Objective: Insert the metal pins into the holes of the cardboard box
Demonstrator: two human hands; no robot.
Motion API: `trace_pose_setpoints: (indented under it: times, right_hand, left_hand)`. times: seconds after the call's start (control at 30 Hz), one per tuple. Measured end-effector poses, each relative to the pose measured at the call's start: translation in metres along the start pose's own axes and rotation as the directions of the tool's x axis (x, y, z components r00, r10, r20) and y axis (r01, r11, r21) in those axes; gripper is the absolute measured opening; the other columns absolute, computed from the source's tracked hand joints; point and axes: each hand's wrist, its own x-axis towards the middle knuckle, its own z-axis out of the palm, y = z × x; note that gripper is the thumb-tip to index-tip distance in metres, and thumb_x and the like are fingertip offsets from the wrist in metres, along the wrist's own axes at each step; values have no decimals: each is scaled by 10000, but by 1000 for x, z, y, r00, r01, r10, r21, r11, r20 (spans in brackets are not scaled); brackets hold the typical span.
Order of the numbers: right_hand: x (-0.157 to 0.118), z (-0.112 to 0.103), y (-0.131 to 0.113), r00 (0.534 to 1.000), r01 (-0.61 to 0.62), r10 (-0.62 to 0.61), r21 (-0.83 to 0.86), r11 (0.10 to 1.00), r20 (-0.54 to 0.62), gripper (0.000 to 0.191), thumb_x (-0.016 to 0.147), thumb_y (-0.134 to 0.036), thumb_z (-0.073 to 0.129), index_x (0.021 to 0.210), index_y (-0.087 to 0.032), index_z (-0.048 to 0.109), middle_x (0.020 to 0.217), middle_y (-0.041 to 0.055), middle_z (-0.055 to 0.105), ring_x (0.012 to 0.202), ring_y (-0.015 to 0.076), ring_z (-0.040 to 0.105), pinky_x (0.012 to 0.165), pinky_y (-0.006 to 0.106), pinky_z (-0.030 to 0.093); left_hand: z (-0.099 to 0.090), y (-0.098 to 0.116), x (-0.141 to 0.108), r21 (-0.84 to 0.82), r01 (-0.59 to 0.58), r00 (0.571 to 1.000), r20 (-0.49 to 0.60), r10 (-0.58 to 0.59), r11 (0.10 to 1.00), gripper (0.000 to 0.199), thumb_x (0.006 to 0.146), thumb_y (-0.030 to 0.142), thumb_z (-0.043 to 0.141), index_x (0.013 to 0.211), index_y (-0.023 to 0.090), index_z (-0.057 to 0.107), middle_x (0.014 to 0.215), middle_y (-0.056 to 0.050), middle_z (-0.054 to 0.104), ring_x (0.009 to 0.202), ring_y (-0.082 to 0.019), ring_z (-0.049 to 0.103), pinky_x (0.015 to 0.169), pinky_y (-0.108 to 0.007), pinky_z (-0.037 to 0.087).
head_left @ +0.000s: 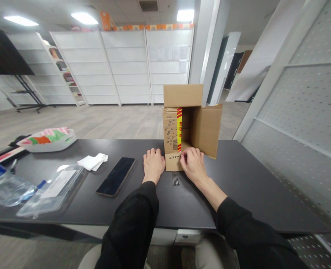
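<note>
A cardboard box [170, 129] stands on the dark table with its open side towards me and its flaps spread. Small grey spots or screw heads dot its left panel, beside a yellow and red tape strip. Its bottom flap [171, 164] has a row of small dark holes. My right hand [193, 164] pinches at this flap's right part; what its fingertips hold is hidden. On the table just left of the box rests my left hand [154, 164], fingers forward and loosely bent, nothing seen in it. Several screws [175, 178] lie side by side before the flap.
Left of my hands lie a phone [116, 176], white tissue [93, 161] and a clear plastic case [55, 190]. A water bottle [10, 186] is at the far left, with a white basket [52, 144] behind. A perforated panel [308, 93] stands to the right.
</note>
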Motion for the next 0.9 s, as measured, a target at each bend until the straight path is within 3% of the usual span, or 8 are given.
trace_pose_setpoints:
  times: [0.37,0.9]
  right_hand:
    - [-2,-4,-1,999,19,-20,46,999,33,87,907,-210,472,880,-203,555,894,65,657,915,237,554,808,364,328]
    - [-3,-5,0,996,40,-46,82,996,76,154,891,-151,470,982,-206,582,975,80,663,977,262,556,844,383,345]
  left_hand:
    - [2,-1,0,-12,-5,1000,-5,5,1000,260,927,220,400,1053,183,625,1098,-129,619,1095,-277,530,893,-397,405]
    - [6,-3,0,1,-28,998,-52,28,1000,232,920,218,410,1010,177,619,1054,-128,621,1053,-281,537,855,-394,409]
